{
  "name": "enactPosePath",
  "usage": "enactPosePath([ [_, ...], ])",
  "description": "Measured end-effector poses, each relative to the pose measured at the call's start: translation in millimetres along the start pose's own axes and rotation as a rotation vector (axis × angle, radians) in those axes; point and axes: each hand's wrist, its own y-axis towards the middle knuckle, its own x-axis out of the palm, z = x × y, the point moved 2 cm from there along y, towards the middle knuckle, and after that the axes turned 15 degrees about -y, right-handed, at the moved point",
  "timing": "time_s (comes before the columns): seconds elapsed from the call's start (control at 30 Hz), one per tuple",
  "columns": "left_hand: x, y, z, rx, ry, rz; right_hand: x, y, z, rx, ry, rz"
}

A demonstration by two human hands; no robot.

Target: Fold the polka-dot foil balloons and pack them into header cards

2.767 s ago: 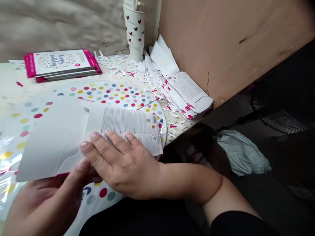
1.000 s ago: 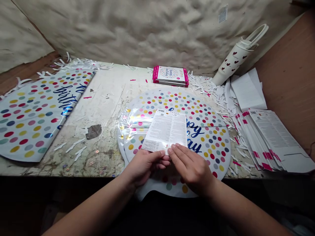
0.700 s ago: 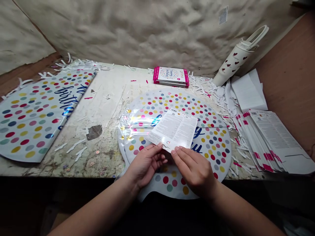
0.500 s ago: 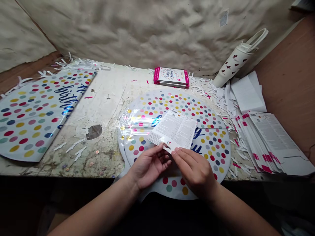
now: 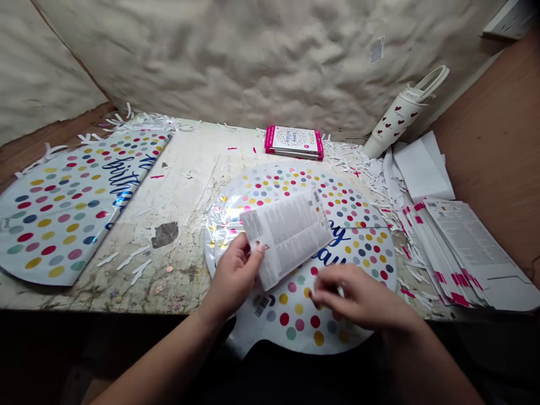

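Note:
My left hand point(image 5: 236, 270) is closed on the lower left end of a printed card packet point(image 5: 289, 233), thumb on top. Rows of small grey text and a barcode cover its upward side, and it is tilted. My right hand point(image 5: 348, 292) is apart from the packet, lower right of it, its fingers curled in and slightly blurred. Anything pinched in them is too small to make out. Beneath both hands lies a flat foil balloon point(image 5: 371, 247) with coloured dots and blue lettering, its neck near the table's front edge. The packet hides part of the lettering.
A folded dotted foil balloon point(image 5: 63, 219) lies at left. Behind stands a stack of pink-edged packets point(image 5: 294, 142). To the right are a pile of printed packets point(image 5: 468, 247), white paper point(image 5: 424, 166) and a leaning tumbler point(image 5: 396, 121). Paper scraps point(image 5: 354, 160) litter the table point(image 5: 189, 185).
My right hand has let go of the packet and moved right and down. The left hand has shifted left, gripping the packet, which has turned. The whole view has tilted slightly.

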Motion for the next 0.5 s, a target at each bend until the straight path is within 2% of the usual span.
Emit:
enactPosePath([
  [0.03,-2.7,1.2,8.5,0.059,0.137,-0.012,-10.2,-6.6,3.5,0.009,-0.084,-0.01],
  [0.07,-3.6,1.8,19.0,0.128,0.293,-0.044,-22.2,-12.2,5.9,0.043,-0.183,0.095],
  [0.1,-2.2,1.7,31.0,0.213,0.441,-0.112,-35.2,-17.1,6.8,0.086,-0.273,0.293],
  [0.13,1.5,1.0,43.7,0.313,0.563,-0.217,-46.9,-21.2,5.7,0.108,-0.325,0.513],
  [0.17,6.7,0.0,56.1,0.414,0.653,-0.352,-55.3,-23.2,3.4,0.082,-0.322,0.668],
  [0.2,12.2,-0.5,67.6,0.517,0.694,-0.467,-60.1,-22.5,1.1,0.019,-0.257,0.725],
  [0.23,16.8,0.3,77.6,0.607,0.679,-0.518,-62.0,-19.5,-0.2,-0.04,-0.139,0.72],
  [0.3,21.9,7.4,90.1,0.7,0.486,-0.44,-60.2,-9.7,3.1,-0.066,0.198,0.72],
  [0.37,24.0,19.8,88.3,0.677,0.232,-0.34,-54.6,0.6,15.0,0.012,0.561,0.845],
  [0.4,26.0,27.0,82.8,0.635,0.171,-0.371,-51.2,4.8,23.3,0.064,0.703,0.914],
  [0.47,31.1,43.3,70.6,0.629,0.235,-0.504,-45.6,10.0,42.2,0.132,0.857,0.949],
  [0.5,32.7,53.9,67.0,0.703,0.331,-0.514,-44.3,9.4,53.0,0.167,0.876,0.952],
])
